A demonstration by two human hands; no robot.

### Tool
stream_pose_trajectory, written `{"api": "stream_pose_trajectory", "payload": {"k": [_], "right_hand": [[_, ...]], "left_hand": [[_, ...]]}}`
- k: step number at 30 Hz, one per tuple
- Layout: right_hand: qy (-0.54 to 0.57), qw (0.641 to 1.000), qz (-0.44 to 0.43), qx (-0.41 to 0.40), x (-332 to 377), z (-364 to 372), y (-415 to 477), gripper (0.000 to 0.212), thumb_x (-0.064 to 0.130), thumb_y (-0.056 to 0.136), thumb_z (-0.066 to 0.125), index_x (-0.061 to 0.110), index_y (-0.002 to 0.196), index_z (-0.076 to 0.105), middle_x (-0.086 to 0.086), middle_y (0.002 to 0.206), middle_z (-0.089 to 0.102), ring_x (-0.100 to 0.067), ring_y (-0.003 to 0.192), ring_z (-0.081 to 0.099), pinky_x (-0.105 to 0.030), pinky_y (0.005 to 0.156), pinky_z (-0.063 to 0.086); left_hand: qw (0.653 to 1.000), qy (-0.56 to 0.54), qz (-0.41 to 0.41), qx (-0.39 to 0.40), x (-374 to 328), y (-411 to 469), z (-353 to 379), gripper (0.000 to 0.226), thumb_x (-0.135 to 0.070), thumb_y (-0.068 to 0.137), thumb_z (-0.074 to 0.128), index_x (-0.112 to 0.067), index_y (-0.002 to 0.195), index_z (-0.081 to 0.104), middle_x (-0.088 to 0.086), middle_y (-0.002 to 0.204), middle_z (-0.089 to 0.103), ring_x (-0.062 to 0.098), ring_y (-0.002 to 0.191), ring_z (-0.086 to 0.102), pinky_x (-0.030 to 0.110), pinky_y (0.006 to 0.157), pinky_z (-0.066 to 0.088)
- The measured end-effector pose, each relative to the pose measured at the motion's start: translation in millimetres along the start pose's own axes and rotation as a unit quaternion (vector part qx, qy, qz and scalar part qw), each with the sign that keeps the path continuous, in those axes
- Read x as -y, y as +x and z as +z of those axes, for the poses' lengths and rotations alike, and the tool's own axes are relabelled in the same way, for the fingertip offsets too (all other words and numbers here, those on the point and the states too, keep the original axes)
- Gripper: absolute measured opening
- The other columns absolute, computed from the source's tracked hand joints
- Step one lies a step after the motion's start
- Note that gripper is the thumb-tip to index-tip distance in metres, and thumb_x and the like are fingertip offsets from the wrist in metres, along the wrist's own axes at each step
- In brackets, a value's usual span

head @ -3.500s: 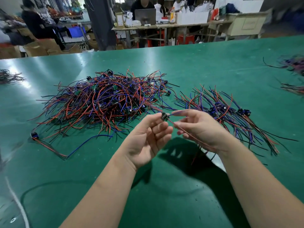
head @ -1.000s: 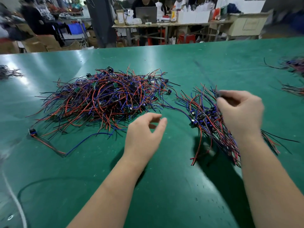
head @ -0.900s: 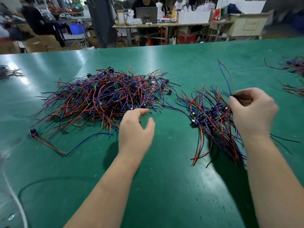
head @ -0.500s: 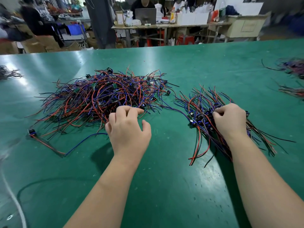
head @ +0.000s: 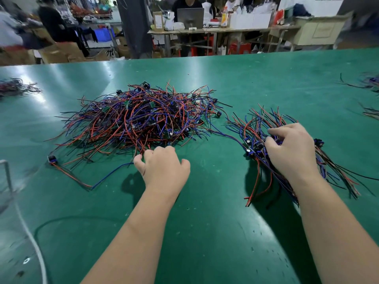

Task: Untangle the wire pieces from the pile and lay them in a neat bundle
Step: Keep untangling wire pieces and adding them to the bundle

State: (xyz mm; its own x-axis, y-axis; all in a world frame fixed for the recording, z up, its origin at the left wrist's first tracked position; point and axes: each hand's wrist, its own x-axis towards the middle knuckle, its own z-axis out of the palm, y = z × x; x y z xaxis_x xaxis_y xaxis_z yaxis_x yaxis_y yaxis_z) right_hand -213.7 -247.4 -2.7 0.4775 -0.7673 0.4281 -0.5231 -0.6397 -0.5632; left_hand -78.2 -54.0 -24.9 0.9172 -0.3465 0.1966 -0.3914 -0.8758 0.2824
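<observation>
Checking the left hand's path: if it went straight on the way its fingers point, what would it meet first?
The tangled pile: the left hand points away from the person, and its curled fingers sit at the pile's near edge, possibly touching the red wires there.

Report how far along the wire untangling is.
Done: a small bundle lies on the right. In hand: the right hand grips that bundle; the left hand touches the near edge of the pile. Left: most wires, tangled in that pile, plus one loose piece beside it.
</observation>
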Motion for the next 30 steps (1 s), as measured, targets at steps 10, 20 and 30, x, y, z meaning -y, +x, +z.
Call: {"api": "stream_pose_trajectory", "payload": {"k": [10,20,30], "right_hand": [[0.230,0.966,-0.026,0.114,32,13,-24,0.020,0.008,0.084,0.063,0.025,0.088,0.074,0.009,0.072,0.069,-0.013,0.067,0.066,-0.024,0.065,0.052],[0.374,0.874,-0.104,0.294,42,13,-33,0.041,-0.009,0.078,0.062,0.019,0.108,0.066,-0.002,0.090,0.068,-0.011,0.081,0.061,-0.018,0.076,0.049],[0.663,0.707,0.154,0.191,40,0,-18,0.015,0.023,0.074,0.061,0.015,0.072,0.073,0.002,0.061,0.065,-0.005,0.053,0.062,-0.013,0.053,0.048]], "left_hand": [[0.926,-0.314,0.077,-0.195,-17,-10,-15,0.022,-0.027,0.091,0.055,-0.022,0.107,0.069,-0.007,0.106,0.068,0.019,0.106,0.052,0.026,0.087,0.024],[0.818,-0.310,0.451,-0.177,-44,-53,-12,0.019,-0.019,0.080,0.063,-0.013,0.095,0.073,-0.001,0.092,0.070,0.025,0.087,0.060,0.043,0.083,0.044],[0.882,-0.372,0.266,-0.119,-29,-25,-19,0.039,-0.026,0.093,0.051,-0.010,0.128,0.056,0.001,0.112,0.067,0.019,0.103,0.063,0.044,0.095,0.045]]}}
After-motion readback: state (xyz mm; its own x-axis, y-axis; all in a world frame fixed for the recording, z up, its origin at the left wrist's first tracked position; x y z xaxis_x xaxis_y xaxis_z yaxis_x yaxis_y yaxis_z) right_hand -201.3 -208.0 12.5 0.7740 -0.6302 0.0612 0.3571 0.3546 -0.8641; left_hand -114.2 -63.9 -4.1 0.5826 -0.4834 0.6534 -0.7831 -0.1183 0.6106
